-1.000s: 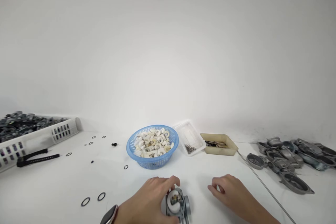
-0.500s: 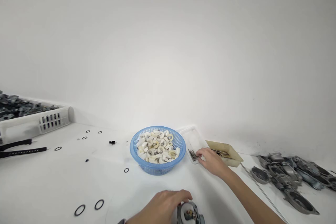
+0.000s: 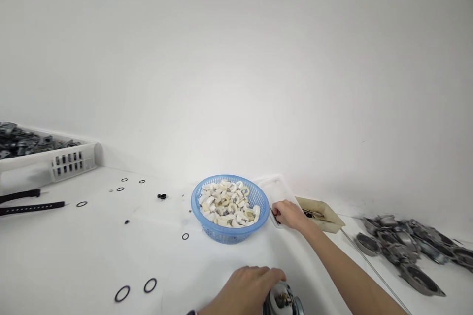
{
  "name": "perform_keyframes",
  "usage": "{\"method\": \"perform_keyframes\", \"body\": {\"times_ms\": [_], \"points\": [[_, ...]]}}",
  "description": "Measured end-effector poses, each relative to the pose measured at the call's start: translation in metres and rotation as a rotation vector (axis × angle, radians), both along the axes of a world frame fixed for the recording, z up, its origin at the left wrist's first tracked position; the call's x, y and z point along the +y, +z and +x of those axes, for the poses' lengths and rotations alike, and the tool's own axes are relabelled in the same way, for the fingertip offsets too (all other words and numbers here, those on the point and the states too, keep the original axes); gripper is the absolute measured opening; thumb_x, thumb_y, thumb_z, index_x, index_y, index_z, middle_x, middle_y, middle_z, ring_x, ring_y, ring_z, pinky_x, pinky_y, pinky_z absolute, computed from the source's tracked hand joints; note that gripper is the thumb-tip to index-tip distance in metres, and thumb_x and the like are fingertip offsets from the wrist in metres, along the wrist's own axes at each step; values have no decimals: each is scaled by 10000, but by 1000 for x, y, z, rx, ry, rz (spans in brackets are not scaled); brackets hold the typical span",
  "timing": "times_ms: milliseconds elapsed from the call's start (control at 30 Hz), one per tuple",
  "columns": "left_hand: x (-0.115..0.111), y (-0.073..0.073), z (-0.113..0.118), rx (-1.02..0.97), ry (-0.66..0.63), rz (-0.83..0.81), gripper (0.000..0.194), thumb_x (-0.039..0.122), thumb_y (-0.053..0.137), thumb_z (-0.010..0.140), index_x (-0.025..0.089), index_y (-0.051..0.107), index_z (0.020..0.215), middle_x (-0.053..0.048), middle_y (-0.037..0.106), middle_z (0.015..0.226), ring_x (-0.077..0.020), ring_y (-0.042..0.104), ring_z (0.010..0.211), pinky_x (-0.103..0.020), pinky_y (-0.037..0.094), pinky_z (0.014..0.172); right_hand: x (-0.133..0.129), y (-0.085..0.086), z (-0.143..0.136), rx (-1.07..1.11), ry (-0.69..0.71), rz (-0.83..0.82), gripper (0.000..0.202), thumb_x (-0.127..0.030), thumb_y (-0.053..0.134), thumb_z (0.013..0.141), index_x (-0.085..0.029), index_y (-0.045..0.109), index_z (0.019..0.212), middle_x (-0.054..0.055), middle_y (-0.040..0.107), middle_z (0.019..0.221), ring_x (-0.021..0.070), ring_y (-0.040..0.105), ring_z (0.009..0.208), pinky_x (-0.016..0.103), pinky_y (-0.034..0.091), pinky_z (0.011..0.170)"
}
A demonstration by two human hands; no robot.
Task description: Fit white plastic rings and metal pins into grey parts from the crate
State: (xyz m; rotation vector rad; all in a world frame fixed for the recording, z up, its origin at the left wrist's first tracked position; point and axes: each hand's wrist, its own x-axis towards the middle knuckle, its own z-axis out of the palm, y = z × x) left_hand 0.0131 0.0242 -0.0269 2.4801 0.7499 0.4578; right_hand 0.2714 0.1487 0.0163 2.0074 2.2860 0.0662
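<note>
My left hand (image 3: 247, 289) curls its fingers round the metal part (image 3: 284, 300), apparently to steady it; at the part's twelve o'clock, my right hand (image 3: 290, 214) bunches its fingers in the tray (image 3: 278, 189), pinching what I can't tell.

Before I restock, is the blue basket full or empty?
Mostly full: white pieces heap up inside the blue basket, near its rim.

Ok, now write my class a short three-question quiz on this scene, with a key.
1. Which container is the right hand at?
A) round blue plastic basket
B) shallow translucent white plastic tray
C) white slotted plastic crate

2. True or false: the left hand is touching nothing.

3. Fill in: the grey bowl-shaped metal parts lie toward the picture's ____ edge.

Key: 1. B; 2. False, it grips a compact grey metal part; 3. right.
</note>
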Motion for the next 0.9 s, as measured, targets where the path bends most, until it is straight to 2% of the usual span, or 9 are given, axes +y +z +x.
{"method": "perform_keyframes", "body": {"times_ms": [100,200,400,500,600,767,900], "points": [[0,1,1,26,-4,16,717,334,867,694,341,552,1337,-34,723,1209,-341,705,1070,-344,522,890,-1,4,-2,-31,-3,-20,302,-359,665,1004,-183,644,1249,78,673,1256,240,685,1057,454,591,901],[-1,3,0,47,-9,8,736,267,863,687,336,548,1349,-42,712,1249,-358,701,1090,-366,528,908,-2,8,-5,-55,1,-38,300,-359,665,1005,-186,645,1248,77,673,1256,238,686,1054,450,592,899],[-3,0,-2,16,7,15,735,388,869,694,346,547,1353,-46,705,1233,-361,687,1083,-374,515,915,-1,11,-11,-48,3,-45,292,-356,665,1005,-194,647,1247,78,670,1266,238,683,1064,449,589,906],[-2,-3,-2,3,1,10,756,509,874,686,349,552,1352,-44,706,1221,-356,684,1073,-371,511,911,-1,11,-11,-7,-6,-27,296,-357,665,1004,-194,645,1251,78,668,1269,239,682,1065,450,589,906],[-1,-3,-2,-5,7,-1,745,563,853,695,355,559,1347,-40,704,1228,-351,677,1075,-371,506,910,-1,13,-7,67,-15,14,308,-358,668,1002,-192,641,1259,81,662,1281,244,678,1077,458,585,914],[-8,8,-4,-46,36,-60,740,672,847,661,338,623,1281,-45,717,1204,-351,671,1063,-403,485,948,-4,23,6,291,-41,127,280,-362,658,1008,-189,656,1227,77,673,1261,238,679,1065,455,582,916],[-19,25,-6,-150,95,-129,602,555,884,681,312,680,1192,-26,723,1179,-321,663,1078,-409,458,1001,-19,31,15,552,-73,205,244,-365,669,998,-174,683,1150,58,699,1186,221,691,995,411,593,860]]}}
